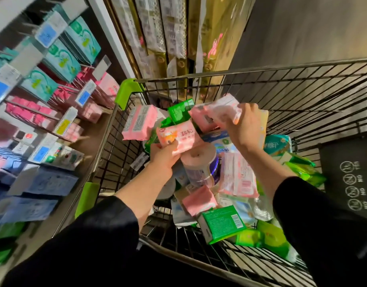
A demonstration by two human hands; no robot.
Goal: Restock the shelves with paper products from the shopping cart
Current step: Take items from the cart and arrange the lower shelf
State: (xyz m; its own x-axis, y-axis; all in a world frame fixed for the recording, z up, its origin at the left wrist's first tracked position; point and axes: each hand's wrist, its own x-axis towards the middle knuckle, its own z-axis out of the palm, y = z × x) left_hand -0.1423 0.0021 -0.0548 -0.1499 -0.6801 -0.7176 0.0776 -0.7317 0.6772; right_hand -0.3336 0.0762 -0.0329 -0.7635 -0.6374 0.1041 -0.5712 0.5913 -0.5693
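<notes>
Above the cart [108, 141], a pink wipes pack [176, 137] is gripped by the left hand [162, 157], while pink packs [215, 112] are clamped in the right hand [245, 129] fingers.

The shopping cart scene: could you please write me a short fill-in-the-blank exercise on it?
1. Each hand grips a ____ pack: the left hand one, the right hand another.
2. The corner guards of the shopping cart are ____.
3. The paper roll lies in the ____.

Missing words: pink; green; cart
</notes>
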